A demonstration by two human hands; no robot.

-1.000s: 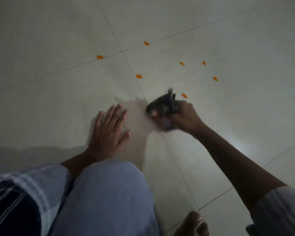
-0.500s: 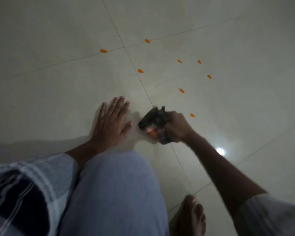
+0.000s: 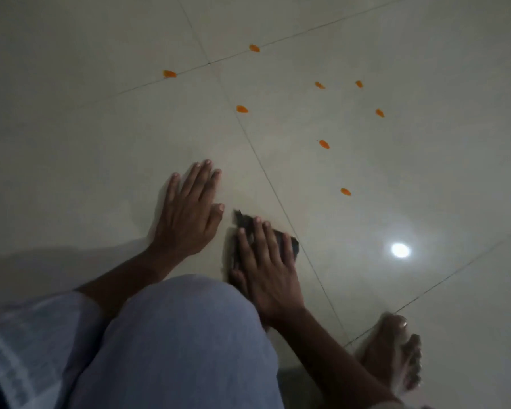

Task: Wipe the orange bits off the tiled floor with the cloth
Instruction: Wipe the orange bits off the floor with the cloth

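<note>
- Head view, lower centre: the right hand [image 3: 264,261] is lying flat on a dark cloth [image 3: 291,242], fingers straight and slightly spread, pressing it against the tiled floor [image 3: 101,113]; nothing is being pinched.
- The cloth is showing only at the edges around the fingers, a frayed corner sticking out at its upper left, just left of a grout line running down the frame.
- Just beside it, at centre left, the left hand [image 3: 189,211] is resting palm down on the bare tile, fingers spread, apparently bracing the person's weight.
- Eight orange bits are lying in the upper and right-centre parts of the frame; the nearest orange bit [image 3: 345,191] is sitting up and to the right of the cloth, well apart from it.
- A knee in pale blue trousers [image 3: 183,335] is filling the bottom of the frame, and a bare foot [image 3: 393,349] is showing blurred at lower right.
- The cloth looks soft, light and limp, so it will probably bunch under a sideways push; a flat palm over its middle seems the best hold.
- The glossy tile is likely letting it slide easily, though the bits may smear.
</note>
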